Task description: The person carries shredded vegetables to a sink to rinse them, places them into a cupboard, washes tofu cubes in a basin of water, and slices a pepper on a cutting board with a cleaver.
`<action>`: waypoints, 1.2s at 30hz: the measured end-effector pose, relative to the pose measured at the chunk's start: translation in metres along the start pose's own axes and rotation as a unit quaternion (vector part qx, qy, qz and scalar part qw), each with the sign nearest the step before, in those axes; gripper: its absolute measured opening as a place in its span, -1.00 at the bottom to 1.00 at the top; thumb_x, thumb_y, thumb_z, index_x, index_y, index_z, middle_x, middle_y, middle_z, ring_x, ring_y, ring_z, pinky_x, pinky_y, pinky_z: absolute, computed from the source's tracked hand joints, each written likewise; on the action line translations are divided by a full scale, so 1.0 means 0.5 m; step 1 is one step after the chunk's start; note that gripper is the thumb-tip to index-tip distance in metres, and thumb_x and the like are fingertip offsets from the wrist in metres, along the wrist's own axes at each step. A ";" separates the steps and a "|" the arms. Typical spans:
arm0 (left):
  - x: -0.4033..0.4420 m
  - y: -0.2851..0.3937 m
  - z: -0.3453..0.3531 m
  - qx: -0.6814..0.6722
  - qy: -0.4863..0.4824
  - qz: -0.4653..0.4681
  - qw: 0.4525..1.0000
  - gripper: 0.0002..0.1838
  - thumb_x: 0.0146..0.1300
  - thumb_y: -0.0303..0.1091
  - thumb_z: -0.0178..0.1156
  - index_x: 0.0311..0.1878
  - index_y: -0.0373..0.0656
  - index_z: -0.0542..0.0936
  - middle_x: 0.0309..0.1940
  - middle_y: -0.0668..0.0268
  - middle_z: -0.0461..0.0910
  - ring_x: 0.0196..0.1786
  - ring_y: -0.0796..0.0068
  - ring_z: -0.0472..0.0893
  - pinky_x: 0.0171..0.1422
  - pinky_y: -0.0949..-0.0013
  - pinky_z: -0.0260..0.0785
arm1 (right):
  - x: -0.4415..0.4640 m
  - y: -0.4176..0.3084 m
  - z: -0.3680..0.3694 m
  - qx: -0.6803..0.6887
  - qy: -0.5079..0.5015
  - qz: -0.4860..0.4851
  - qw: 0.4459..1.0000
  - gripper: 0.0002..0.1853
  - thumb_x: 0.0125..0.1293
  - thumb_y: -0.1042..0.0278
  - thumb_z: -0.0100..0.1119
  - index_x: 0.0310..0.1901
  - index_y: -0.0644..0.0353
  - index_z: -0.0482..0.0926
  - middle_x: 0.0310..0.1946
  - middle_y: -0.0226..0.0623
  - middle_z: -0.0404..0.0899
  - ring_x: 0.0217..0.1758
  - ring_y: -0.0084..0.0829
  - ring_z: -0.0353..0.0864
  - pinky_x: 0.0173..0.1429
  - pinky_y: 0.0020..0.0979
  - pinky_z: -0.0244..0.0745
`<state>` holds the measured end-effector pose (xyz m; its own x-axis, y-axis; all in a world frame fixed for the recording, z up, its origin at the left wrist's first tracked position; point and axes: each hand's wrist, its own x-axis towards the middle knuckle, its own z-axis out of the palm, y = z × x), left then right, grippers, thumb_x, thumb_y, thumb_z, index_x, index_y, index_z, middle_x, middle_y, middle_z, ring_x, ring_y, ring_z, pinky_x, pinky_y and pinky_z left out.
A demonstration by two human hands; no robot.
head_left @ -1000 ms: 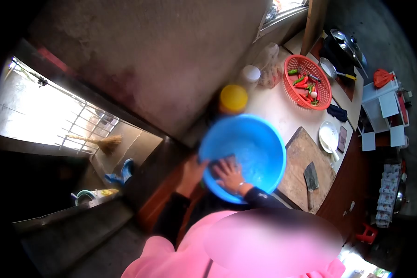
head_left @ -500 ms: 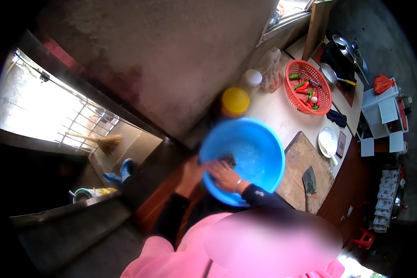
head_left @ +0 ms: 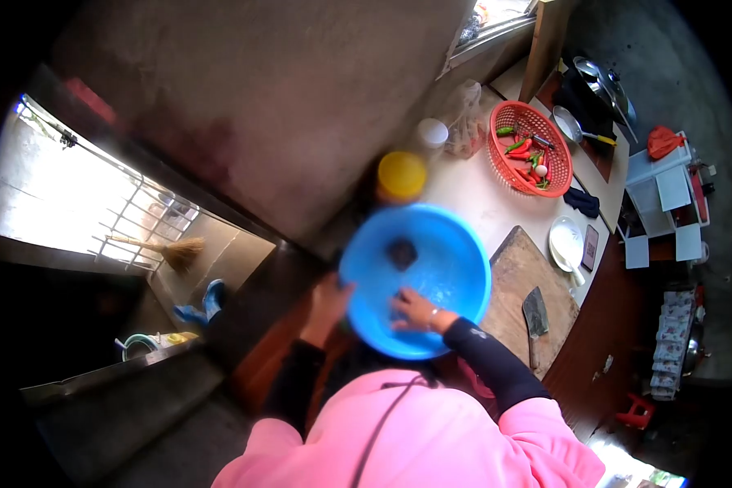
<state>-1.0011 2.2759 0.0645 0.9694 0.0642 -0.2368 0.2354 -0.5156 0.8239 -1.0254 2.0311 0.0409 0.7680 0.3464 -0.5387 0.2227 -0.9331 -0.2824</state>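
A large blue basin (head_left: 464, 268) holds clear water and a small dark piece (head_left: 402, 254) lying toward its upper left. My right hand (head_left: 415, 309) is inside the basin's near part, below the dark piece and apart from it, fingers spread with nothing held. At the basin's left rim is my left hand (head_left: 328, 302); its fingers are smeared, so its grip is unclear. A wooden cutting board (head_left: 512, 285) with a cleaver (head_left: 535, 313) lies right of the basin.
Beyond the basin are a yellow-lidded jar (head_left: 402, 175), a white-lidded jar (head_left: 433, 132) and a plastic bag (head_left: 465, 122). A red basket (head_left: 496, 159) holds peppers. A white bowl (head_left: 565, 238) and phone (head_left: 590, 246) lie right; a broom (head_left: 180, 252) is at left.
The right hand has moved off the dark piece toward the near side of the basin. The dark piece now shows whole, farther from me. The left hand stays near the left rim.
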 end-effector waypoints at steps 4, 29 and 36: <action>-0.001 -0.016 0.009 0.021 0.018 -0.012 1.000 -0.55 -0.01 -0.18 0.20 -0.17 -0.38 0.48 -0.38 0.00 0.56 -0.33 0.23 0.58 -0.25 0.29 0.39 | -0.117 0.052 -0.089 -0.298 -0.078 0.046 0.950 -0.25 0.11 -0.30 -0.12 0.18 0.14 0.29 0.23 -0.13 0.17 0.36 -0.06 -0.07 0.32 0.11 -0.23; 0.002 -0.011 0.008 -0.014 0.023 -0.015 1.000 -0.64 0.01 -0.22 0.20 -0.27 -0.38 0.50 -0.46 0.08 0.56 -0.40 0.37 0.57 -0.30 0.33 0.37 | -0.212 0.050 -0.084 -0.252 -0.052 0.035 0.966 -0.54 0.24 0.03 -0.17 -0.04 0.21 0.51 0.05 -0.17 0.41 0.25 -0.21 0.18 0.27 -0.05 -0.05; 0.004 -0.005 0.000 0.005 0.042 -0.018 0.999 -0.62 0.01 -0.19 0.21 -0.26 -0.37 0.50 -0.46 0.05 0.56 -0.38 0.30 0.58 -0.29 0.31 0.37 | -0.191 -0.006 -0.084 -0.278 -0.152 0.086 0.944 -0.68 0.16 0.23 -0.11 -0.18 0.16 0.59 -0.08 -0.19 0.52 0.11 -0.17 0.36 0.19 -0.14 0.10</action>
<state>-1.0000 2.2772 0.0619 0.9629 0.1541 -0.2217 0.2698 -0.5206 0.8100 -1.0743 1.9967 0.1264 0.6325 0.1183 -0.7654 0.4568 -0.8550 0.2454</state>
